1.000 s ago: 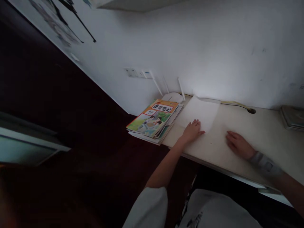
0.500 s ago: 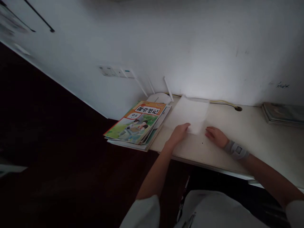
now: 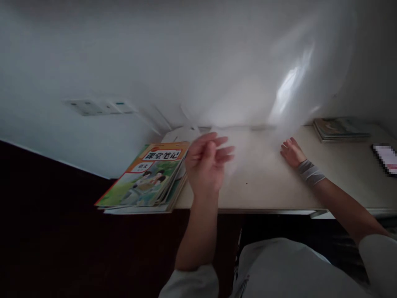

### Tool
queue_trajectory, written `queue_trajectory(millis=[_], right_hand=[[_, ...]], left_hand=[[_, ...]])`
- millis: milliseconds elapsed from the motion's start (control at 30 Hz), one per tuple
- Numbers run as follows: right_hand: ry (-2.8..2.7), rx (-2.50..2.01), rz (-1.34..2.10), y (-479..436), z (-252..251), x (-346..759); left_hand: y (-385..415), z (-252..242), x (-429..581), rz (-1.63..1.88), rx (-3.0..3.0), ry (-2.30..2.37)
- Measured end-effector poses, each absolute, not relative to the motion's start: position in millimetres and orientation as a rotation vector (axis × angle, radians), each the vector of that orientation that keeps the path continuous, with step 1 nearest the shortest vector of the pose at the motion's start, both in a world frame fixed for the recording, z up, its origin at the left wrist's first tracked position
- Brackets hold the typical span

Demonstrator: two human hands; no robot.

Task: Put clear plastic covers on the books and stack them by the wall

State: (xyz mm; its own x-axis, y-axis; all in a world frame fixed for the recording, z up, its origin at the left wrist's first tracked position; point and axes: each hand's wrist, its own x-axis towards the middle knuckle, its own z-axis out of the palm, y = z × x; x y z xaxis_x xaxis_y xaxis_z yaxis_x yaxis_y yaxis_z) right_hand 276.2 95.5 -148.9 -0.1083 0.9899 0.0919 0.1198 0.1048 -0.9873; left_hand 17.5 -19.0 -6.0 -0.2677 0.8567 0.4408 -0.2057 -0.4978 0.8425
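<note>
A large, thin, clear plastic sheet (image 3: 291, 89) stands up in front of the wall, bowed and blurred, with a bright glare on it. Its lower part narrows towards my right hand (image 3: 292, 154), whose fingers are closed at its bottom edge, low over the table. My left hand (image 3: 206, 161) is raised in front of the table, palm side showing; the thumb is bent and the fingers are half curled but apart, with nothing visible in them. The exact edge of the sheet near my left hand is hard to make out.
A stack of books (image 3: 145, 178), topped by a colourful workbook, lies at the table's left end. Behind it stands a white router (image 3: 180, 134) with antennas. At the right are another book stack (image 3: 341, 129) and a phone (image 3: 386, 159). Wall sockets (image 3: 99, 106) are at the left.
The sheet has come up off the table, towards the upper right. My left hand has risen and let go of it. My right hand has moved to the sheet's lower edge. The view has turned rightward.
</note>
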Motion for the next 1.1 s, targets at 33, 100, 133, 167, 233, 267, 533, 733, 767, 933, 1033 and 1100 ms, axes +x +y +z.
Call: queue_trajectory(millis=[33,100,133,167,233,267,533,733,767,933,1033,1100], right_hand=[[-1.324,-1.150,1.220,92.5,-147.8,285.1],[-1.141,-1.027,1.371,84.6,-145.9,298.7],[-1.109,-0.980,1.400,79.8,-144.9,304.6],[-1.093,-0.966,1.399,74.5,-144.0,310.7],[-1.083,-1.053,1.334,62.6,-142.1,326.7],[-1.102,-1.163,1.262,56.2,-141.0,337.5],[-1.437,-1.949,0.639,21.8,-136.4,434.2],[-1.703,-2.304,0.199,26.4,-149.9,428.6],[-1.741,-2.351,0.130,26.5,-150.7,425.3],[-1.876,-2.448,-0.001,24.5,-148.4,417.8],[-1.917,-2.465,-0.032,24.6,-148.5,416.9],[-1.948,-2.479,-0.066,24.7,-148.9,416.0]], left_hand=[[-11.0,-10.5,17.3,1.885,1.099,0.877],[4.2,-24.4,18.3,1.918,0.876,0.907],[9.9,-33.6,19.8,1.923,0.786,0.928],[13.9,-44.3,21.7,1.923,0.713,0.953],[15.4,-69.2,25.8,1.904,0.615,1.009],[13.2,-82.7,27.2,1.876,0.587,1.046],[-27.0,-157.5,19.0,1.260,1.278,1.928],[-41.3,-157.7,28.0,0.603,1.903,2.283],[-43.0,-158.2,29.0,0.537,1.955,2.294],[-48.1,-163.7,28.3,0.397,2.113,2.286],[-48.2,-165.6,26.7,0.385,2.174,2.266],[-47.9,-165.9,26.2,0.386,2.187,2.255]])
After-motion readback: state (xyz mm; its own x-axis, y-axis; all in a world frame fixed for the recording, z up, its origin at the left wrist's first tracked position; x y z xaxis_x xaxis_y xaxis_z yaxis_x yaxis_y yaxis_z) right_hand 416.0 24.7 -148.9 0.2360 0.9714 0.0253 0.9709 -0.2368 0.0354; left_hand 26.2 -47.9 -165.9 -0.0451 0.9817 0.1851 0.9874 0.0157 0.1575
